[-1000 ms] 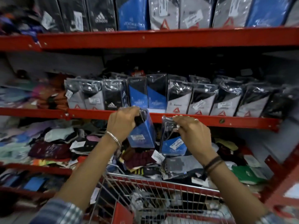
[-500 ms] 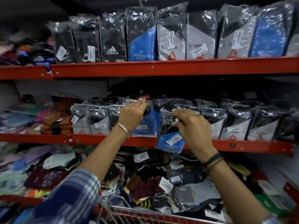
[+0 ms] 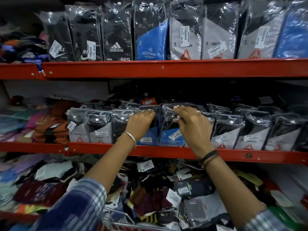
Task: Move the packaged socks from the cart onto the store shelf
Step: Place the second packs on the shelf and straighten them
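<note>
The placing step is under way: the left hand (image 3: 140, 124) pinches one clear-wrapped black-and-blue sock pack (image 3: 147, 139), the right hand (image 3: 191, 125) another (image 3: 171, 138), both standing in the row on the red metal middle shelf (image 3: 166, 151). Next, I judge, the fingers (image 3: 179, 108) release (packs upright) and return to the wire cart (image 3: 116, 222).

A: Cart (image 3: 116, 221)? Only a bit of wire rim shows, rest cut off by bottom edge.
B: Left-side piles (image 3: 20, 127) too blurred to ID. Price stickers (image 3: 101, 132) on middle-shelf packs unreadable, too small.
</note>
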A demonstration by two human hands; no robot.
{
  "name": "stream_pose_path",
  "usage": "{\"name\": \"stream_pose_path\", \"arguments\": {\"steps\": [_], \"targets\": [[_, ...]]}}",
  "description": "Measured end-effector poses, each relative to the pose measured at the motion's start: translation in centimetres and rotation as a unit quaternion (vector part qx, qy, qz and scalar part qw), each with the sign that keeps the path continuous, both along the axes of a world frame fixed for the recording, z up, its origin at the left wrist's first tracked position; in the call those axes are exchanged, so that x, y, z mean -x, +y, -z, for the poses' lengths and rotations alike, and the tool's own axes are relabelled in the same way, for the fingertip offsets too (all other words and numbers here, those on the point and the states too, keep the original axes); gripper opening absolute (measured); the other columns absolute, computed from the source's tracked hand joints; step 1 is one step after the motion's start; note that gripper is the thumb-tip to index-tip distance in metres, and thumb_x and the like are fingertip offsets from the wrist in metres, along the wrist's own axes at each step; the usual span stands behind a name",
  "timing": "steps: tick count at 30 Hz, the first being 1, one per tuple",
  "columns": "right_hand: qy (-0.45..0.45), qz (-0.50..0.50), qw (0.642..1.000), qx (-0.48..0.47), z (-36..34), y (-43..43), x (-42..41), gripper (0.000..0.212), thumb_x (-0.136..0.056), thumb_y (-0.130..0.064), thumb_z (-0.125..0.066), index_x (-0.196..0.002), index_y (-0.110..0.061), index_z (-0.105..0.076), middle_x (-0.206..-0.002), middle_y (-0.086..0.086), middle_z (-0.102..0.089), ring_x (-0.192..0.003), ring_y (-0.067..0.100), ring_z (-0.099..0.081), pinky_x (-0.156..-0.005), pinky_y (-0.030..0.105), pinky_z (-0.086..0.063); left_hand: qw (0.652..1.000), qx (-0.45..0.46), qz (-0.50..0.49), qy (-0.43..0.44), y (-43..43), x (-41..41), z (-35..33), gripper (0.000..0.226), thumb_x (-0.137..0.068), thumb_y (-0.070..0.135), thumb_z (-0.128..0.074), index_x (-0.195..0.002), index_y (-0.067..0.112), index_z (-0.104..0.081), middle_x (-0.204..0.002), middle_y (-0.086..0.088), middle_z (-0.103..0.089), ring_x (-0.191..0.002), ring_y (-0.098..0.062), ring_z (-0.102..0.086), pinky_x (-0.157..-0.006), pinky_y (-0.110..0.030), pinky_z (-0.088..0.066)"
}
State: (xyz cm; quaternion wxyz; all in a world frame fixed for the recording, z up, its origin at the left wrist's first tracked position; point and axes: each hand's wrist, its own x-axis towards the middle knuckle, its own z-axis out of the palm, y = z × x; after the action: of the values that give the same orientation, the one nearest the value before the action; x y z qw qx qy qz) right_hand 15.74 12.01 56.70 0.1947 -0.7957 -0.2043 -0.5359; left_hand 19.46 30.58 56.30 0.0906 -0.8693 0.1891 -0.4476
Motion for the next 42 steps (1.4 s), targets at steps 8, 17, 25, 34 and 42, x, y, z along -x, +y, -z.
{"name": "stream_pose_path", "arguments": {"steps": [8,17,25,34,42], "targets": [[0.011,-0.006,1.0,0.029,2.2,1.0,-4.1,0.039,-0.063,0.011,-0.079,-0.098,-0.004,-0.073,-0.096,0.011,-0.073,-0.078,0.029,-0.07,-0.055,0.035,-0.058,0.993,0.082,0.019,0.083,0.0,-3.1,3.2,0.052,-0.089,0.012,-0.058,-0.136,0.004,-0.039,-0.14,-0.015,-0.045,-0.132,-0.026,-0.039,-0.111,-0.04,-0.028],[0.088,0.079,0.984,0.135,6.0,1.6,-9.0,0.067,-0.085,-0.013,-0.065,-0.141,0.002,-0.031,-0.146,0.02,-0.037,-0.135,0.032,-0.033,-0.111,0.045,-0.026,0.994,0.08,-0.012,0.072,0.5,-4.0,7.8,0.069,-0.094,0.042,-0.026,-0.146,0.01,0.006,-0.154,-0.01,0.016,-0.143,-0.025,0.007,-0.116,-0.041,0.003],[0.109,0.104,0.964,0.217,13.1,0.9,-9.4,0.067,-0.095,-0.036,-0.021,-0.146,-0.01,0.014,-0.154,0.006,0.026,-0.143,0.021,0.012,-0.116,0.039,0.003,0.989,0.137,-0.013,0.058,0.1,-4.4,12.6,0.072,-0.093,0.038,-0.029,-0.145,0.012,0.015,-0.152,-0.006,0.028,-0.142,-0.024,0.014,-0.115,-0.043,0.005],[0.126,0.143,0.951,0.244,12.4,1.2,-9.8,0.073,-0.097,-0.033,-0.033,-0.145,-0.011,0.018,-0.154,0.005,0.025,-0.142,0.021,0.017,-0.114,0.038,0.012,0.985,0.151,-0.043,0.072,-1.0,-4.4,12.2,0.069,-0.093,0.037,-0.021,-0.144,0.012,0.019,-0.15,-0.006,0.032,-0.141,-0.024,0.017,-0.114,-0.043,0.006],[0.118,0.02,0.967,0.225,11.4,-2.1,-5.6,0.078,-0.074,0.006,-0.064,-0.143,-0.007,-0.031,-0.153,0.013,-0.025,-0.139,0.025,-0.025,-0.11,0.038,-0.025,0.978,0.175,-0.074,0.082,-2.8,-1.3,11.9,0.075,-0.091,0.035,-0.031,-0.144,0.011,0.017,-0.15,-0.006,0.032,-0.141,-0.024,0.017,-0.113,-0.04,0.011]]}}
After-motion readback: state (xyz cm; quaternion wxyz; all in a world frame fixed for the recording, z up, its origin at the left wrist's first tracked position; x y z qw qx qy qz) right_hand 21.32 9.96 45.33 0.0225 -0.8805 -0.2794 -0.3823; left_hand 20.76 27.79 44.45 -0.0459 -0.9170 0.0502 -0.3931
